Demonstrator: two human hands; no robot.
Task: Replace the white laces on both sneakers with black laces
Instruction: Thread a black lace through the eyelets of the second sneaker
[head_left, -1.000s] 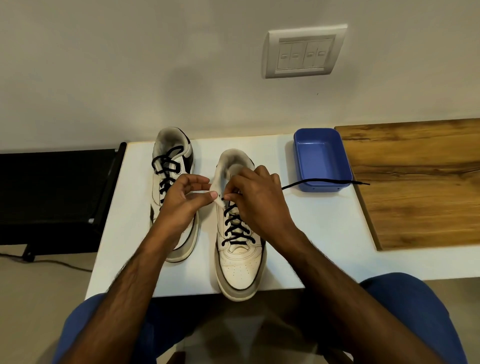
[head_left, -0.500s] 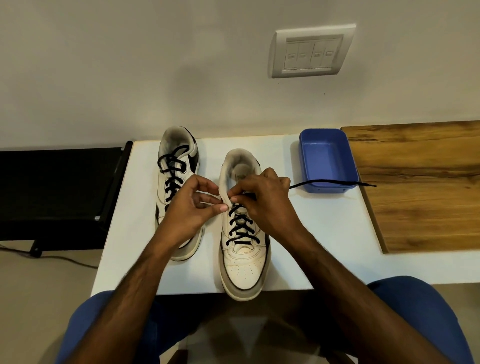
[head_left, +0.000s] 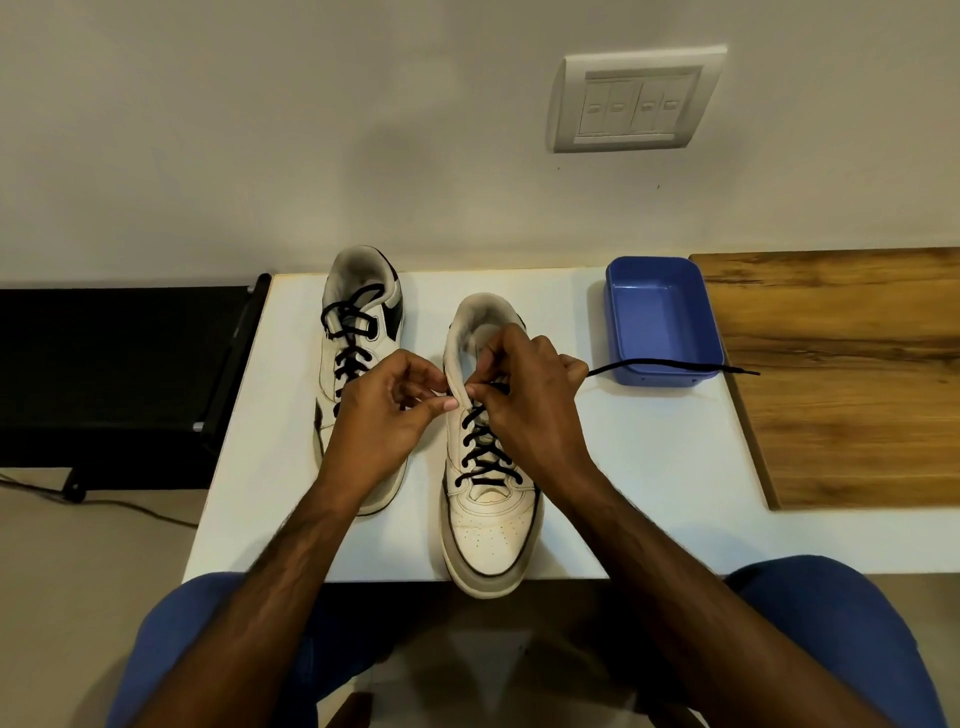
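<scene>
Head view shows the white bench (head_left: 649, 467) carrying both sneakers: the far one (head_left: 358, 332) fully black-laced, the near one (head_left: 488, 519) laced up to its upper eyelets. The left hand (head_left: 384, 415) pinches the eyelet flap; the right hand (head_left: 524, 395) fingers curl round the black lace (head_left: 675, 365), whose free end trails past a blue tray (head_left: 662, 317). I'd say keep that flap steady and draw the lace snug, evenly.
</scene>
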